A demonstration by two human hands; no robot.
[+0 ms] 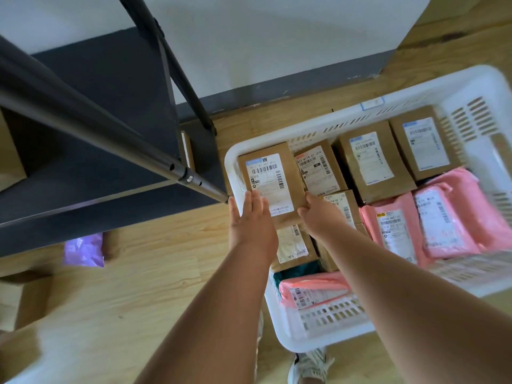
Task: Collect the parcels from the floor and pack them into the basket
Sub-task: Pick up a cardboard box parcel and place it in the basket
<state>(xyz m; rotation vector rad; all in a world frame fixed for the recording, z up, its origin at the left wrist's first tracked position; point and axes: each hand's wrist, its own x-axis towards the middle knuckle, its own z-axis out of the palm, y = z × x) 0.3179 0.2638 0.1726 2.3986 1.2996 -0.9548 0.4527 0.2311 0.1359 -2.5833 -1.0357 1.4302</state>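
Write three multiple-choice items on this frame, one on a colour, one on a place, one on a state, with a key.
1. The basket is: A) white B) blue C) red.
2. The purple bag lies: A) in the basket B) on the floor by the dark shelf C) on top of a box.
3. The left hand is: A) a fist in the air B) flat, fingers straight, on the labelled box C) pinching a mailer.

Key: A, its rim and slotted walls are white; B, it shows on the wood planks beside the shelf, outside the basket; B, its straight fingers rest on the box.
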